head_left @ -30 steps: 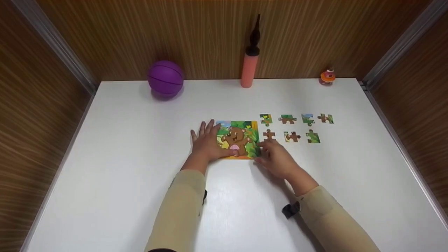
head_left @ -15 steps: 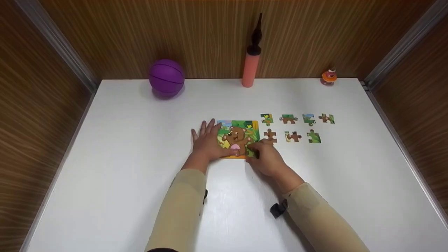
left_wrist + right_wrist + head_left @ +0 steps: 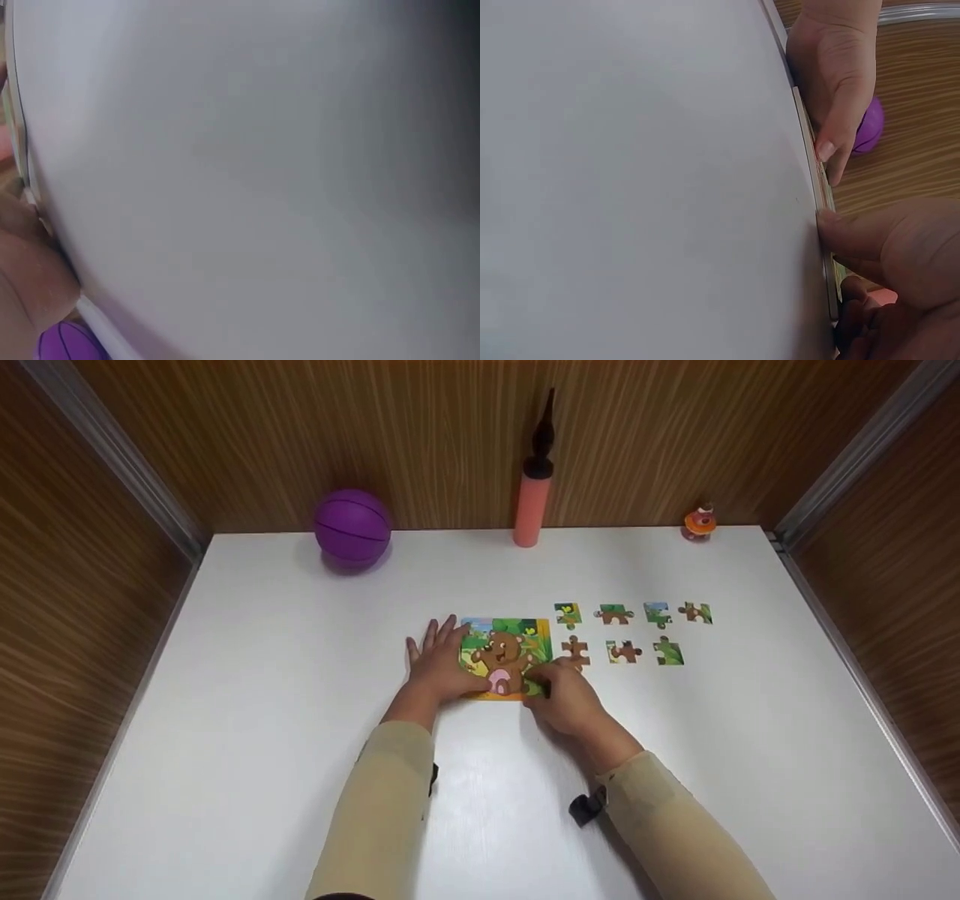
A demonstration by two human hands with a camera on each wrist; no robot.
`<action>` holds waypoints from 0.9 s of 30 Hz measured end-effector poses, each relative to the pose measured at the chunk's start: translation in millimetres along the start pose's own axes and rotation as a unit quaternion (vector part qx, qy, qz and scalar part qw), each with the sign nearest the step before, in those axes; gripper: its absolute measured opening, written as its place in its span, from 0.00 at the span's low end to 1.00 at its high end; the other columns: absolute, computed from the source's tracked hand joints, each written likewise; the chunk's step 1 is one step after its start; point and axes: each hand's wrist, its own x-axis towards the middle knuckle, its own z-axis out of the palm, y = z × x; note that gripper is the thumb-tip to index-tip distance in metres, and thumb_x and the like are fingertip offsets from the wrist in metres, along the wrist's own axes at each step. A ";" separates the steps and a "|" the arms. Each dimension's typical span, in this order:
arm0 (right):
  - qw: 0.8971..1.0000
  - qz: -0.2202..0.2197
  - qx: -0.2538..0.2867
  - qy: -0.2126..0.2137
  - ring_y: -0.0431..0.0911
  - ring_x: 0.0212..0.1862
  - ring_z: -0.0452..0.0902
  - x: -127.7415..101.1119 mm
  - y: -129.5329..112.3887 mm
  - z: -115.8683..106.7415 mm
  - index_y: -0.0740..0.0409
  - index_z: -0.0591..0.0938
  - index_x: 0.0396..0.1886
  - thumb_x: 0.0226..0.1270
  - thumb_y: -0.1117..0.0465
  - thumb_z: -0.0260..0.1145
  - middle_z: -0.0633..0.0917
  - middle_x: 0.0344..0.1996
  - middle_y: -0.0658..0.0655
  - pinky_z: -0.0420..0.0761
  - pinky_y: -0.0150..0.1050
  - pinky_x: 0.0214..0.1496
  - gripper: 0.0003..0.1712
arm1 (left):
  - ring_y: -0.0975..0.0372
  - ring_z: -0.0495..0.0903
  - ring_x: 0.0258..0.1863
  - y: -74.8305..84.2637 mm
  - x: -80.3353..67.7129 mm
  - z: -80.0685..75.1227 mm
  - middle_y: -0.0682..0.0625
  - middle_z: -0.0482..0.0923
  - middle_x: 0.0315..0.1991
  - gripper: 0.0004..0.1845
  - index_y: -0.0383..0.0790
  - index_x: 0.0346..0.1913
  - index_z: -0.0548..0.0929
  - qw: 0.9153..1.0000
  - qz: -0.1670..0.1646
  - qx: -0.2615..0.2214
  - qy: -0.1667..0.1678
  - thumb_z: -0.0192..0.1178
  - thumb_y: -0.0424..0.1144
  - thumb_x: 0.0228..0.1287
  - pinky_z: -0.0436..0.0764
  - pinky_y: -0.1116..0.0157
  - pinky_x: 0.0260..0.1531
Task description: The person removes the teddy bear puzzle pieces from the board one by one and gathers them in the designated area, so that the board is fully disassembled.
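Note:
A square bear-picture puzzle board (image 3: 501,652) lies flat on the white table. My left hand (image 3: 439,669) rests at its left side, fingers spread straight and thumb lying over the lower left of the picture. At the lower right corner my right hand (image 3: 566,699) pinches a green puzzle piece (image 3: 534,688) between thumb and index finger, right over the board. Its other fingers are curled underneath. In the right wrist view, the right thumb (image 3: 847,232) sits at the board's near edge, with the left thumb (image 3: 844,124) farther along; the fingers hide the piece there.
Several loose puzzle pieces (image 3: 616,615) lie in two rows right of the board, one partly behind my right hand. Along the back wall stand a purple ball (image 3: 352,526), a pink hand pump (image 3: 531,506) and a small figurine (image 3: 700,523).
My right hand has slid left from the board's right edge onto its lower right corner, fingers now over the picture. The left hand has stayed nearly still.

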 end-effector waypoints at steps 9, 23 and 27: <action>1.000 0.001 0.004 0.005 0.55 0.56 0.80 1.2 -1.4 0.1 0.63 0.86 0.59 0.66 0.66 0.76 0.83 0.52 0.60 0.79 0.53 0.66 0.21 | 0.50 0.33 0.86 -0.4 -1.0 -1.7 0.49 0.42 0.88 0.62 0.49 0.85 0.58 1.000 0.006 0.000 -0.002 0.79 0.61 0.50 0.26 0.37 0.77; 0.997 0.029 0.062 0.024 0.54 0.53 0.79 0.8 0.9 4.7 0.65 0.86 0.55 0.62 0.69 0.78 0.82 0.51 0.61 0.80 0.52 0.62 0.21 | 0.50 0.32 0.86 -0.3 -1.2 -1.3 0.50 0.40 0.88 0.63 0.50 0.86 0.56 1.000 0.000 0.007 -0.013 0.79 0.61 0.50 0.25 0.38 0.77; 0.995 0.031 0.083 0.036 0.53 0.50 0.79 3.5 2.1 3.9 0.64 0.87 0.52 0.61 0.69 0.78 0.85 0.48 0.60 0.82 0.51 0.58 0.19 | 0.50 0.32 0.86 -0.2 -0.2 -1.1 0.50 0.41 0.88 0.63 0.50 0.86 0.57 1.000 -0.002 0.001 -0.010 0.79 0.61 0.50 0.24 0.38 0.77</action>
